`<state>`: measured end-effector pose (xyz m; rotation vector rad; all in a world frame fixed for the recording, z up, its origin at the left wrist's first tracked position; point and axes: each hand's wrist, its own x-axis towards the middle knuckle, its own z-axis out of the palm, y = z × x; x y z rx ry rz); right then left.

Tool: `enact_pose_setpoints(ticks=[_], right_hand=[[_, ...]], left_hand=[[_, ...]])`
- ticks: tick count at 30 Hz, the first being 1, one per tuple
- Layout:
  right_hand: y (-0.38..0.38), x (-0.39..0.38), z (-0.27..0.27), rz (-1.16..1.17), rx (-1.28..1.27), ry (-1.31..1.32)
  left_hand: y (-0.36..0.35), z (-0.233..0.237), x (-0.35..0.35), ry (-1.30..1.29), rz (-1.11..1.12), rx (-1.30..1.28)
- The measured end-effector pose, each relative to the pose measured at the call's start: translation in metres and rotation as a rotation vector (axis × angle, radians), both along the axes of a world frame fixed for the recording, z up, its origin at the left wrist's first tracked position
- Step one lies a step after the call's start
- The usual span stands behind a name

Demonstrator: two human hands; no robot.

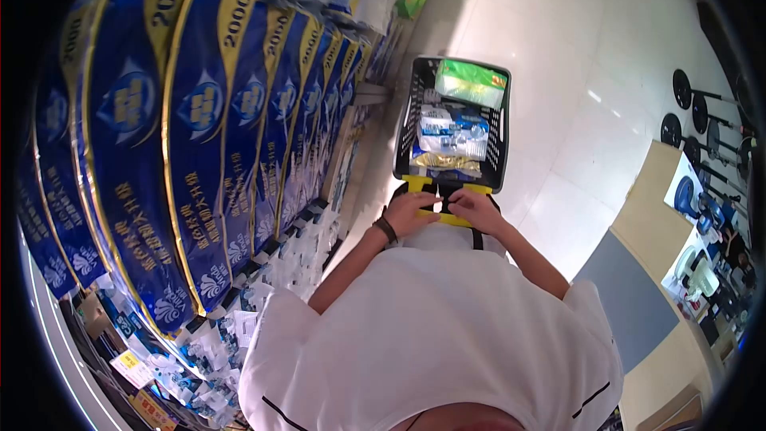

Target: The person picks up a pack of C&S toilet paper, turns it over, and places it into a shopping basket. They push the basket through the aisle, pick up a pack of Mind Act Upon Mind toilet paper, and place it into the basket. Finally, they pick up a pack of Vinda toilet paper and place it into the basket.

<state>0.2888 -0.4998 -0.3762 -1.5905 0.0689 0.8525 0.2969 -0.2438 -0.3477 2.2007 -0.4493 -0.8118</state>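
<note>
My left hand [412,213], with a dark band at its wrist, is at the near end of a dark shopping basket [502,136], by its yellow-and-black handle part [455,219]. Close on its right, my right hand [472,209] has its fingers bent together near the same part. What either hand grips is too small to make out. In the basket lie a green pack [471,82], a white and blue pack [453,134] and a gold and blue pack [445,163].
Tall blue and gold packs [203,112] line a shelf on the left, above smaller white and blue packs [231,335]. At the right are a counter [645,199] with a grey panel and round-based stands [672,129]. Pale floor tiles [558,72] stretch beyond the basket.
</note>
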Motion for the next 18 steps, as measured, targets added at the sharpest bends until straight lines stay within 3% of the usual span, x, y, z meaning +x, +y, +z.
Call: enact_pose_setpoints(ticks=[3, 7, 10, 13, 18], right_hand=[[-0.001, 0.004, -0.006, 0.098, 0.034, 0.038], [0.006, 0.010, -0.036, 0.184, -0.092, -0.256], [-0.001, 0.035, -0.037, 0.234, 0.054, -0.176], [-0.006, 0.051, -0.042, 0.141, 0.138, -0.286], [-0.007, 0.085, -0.032, 0.110, -0.152, -0.779]], left_hand=[[0.004, -0.010, -0.015, 0.083, 0.077, 0.044], [-0.006, -0.023, -0.006, -0.061, 0.171, 0.024], [-0.021, -0.019, 0.003, -0.061, 0.389, -0.025], [-0.032, -0.022, 0.025, -0.114, 0.387, -0.041], [-0.036, -0.032, 0.071, -0.189, 0.425, -0.099]])
